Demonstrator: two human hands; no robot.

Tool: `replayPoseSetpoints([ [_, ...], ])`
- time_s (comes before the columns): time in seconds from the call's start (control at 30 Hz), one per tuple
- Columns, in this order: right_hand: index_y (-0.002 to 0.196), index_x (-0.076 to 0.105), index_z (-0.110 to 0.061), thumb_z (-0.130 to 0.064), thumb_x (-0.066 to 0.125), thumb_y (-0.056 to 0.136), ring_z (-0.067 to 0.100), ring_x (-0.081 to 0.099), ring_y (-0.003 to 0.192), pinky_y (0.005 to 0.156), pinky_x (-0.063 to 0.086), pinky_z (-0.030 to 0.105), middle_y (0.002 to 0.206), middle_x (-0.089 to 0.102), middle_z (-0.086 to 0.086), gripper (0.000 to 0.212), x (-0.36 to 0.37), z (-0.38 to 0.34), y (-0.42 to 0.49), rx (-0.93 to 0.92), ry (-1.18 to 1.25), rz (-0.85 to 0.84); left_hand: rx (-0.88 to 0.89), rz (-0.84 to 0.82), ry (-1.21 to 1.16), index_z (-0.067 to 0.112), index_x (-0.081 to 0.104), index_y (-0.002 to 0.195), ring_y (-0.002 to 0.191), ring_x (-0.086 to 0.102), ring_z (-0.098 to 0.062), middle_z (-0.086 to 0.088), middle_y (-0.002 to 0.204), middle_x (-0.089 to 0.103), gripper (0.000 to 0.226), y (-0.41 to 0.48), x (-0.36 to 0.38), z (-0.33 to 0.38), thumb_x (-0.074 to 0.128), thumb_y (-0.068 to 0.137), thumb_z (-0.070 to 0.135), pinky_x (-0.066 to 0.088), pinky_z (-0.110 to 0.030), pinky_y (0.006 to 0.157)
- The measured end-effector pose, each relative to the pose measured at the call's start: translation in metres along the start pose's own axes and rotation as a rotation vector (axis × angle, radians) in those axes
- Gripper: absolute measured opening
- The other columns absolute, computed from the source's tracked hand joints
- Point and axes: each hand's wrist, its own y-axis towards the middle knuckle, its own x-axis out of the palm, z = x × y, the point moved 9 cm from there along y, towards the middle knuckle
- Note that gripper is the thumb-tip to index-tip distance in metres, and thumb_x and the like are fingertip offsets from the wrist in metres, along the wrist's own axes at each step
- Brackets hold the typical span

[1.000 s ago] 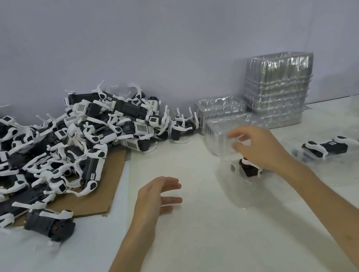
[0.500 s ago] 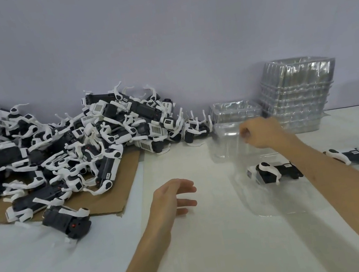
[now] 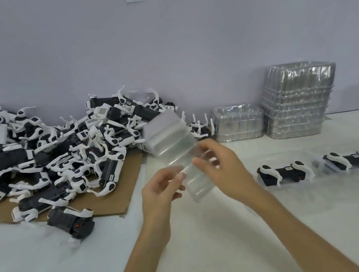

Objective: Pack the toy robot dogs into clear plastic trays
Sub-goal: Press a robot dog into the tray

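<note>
Tray stack (image 3: 174, 147), one, gripped: left hand (image 3: 161, 193), right hand (image 3: 224, 170).

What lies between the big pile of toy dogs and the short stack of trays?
In the head view, one lone toy dog, white legs pointing up.

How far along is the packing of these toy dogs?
Barely started. Done: at least two black-and-white toy robot dogs lie in clear plastic trays at the right. In hand: the left hand and right hand hold a nested bunch of empty clear trays. Left: a big heap of loose dogs on brown cardboard, with stacks of spare trays by the wall.
</note>
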Motion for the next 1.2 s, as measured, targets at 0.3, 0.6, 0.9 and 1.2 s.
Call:
replayPoseSetpoints([
  [0.3,0.106,0.063,-0.023,-0.026,0.074,0.090,0.019,0.070,0.091,0.075,0.056,0.037,0.102,0.070,-0.008,0.020,0.005,0.034,-0.021,0.142,0.272,0.065,0.093,-0.020,0.156,0.026,0.077,0.099,0.069,0.059,-0.003,0.004,0.088,0.076,0.019,0.000,0.006,0.001,0.062,0.097,0.013,0.050,-0.020,0.068],
  [0.6,0.099,0.069,-0.028,-0.014,0.077,0.088,0.016,0.069,0.086,0.075,0.056,0.031,0.095,0.074,-0.003,0.019,-0.006,0.034,-0.018,0.163,0.344,0.063,0.103,-0.069,0.086,0.017,0.076,0.104,0.065,0.052,-0.010,0.006,0.068,0.065,0.018,0.000,0.011,0.000,0.060,0.098,0.010,0.047,-0.019,0.065],
  [0.9,0.097,0.071,-0.031,-0.015,0.076,0.089,0.020,0.069,0.089,0.078,0.055,0.029,0.096,0.074,-0.006,0.019,-0.006,0.031,-0.019,0.159,0.410,0.050,0.056,-0.103,0.018,0.015,0.077,0.104,0.063,0.051,-0.011,0.003,0.076,0.068,0.025,0.002,0.010,-0.002,0.067,0.085,0.028,0.048,-0.022,0.065],
  [1.2,0.091,0.073,-0.037,-0.011,0.074,0.089,0.010,0.068,0.085,0.074,0.052,0.020,0.092,0.074,-0.009,0.026,-0.004,0.028,-0.018,0.164,0.470,-0.004,0.000,-0.160,-0.027,0.020,0.079,0.105,0.065,0.050,-0.011,0.000,0.070,0.057,0.029,0.002,0.012,-0.006,0.064,0.084,0.032,0.048,-0.019,0.064],
])
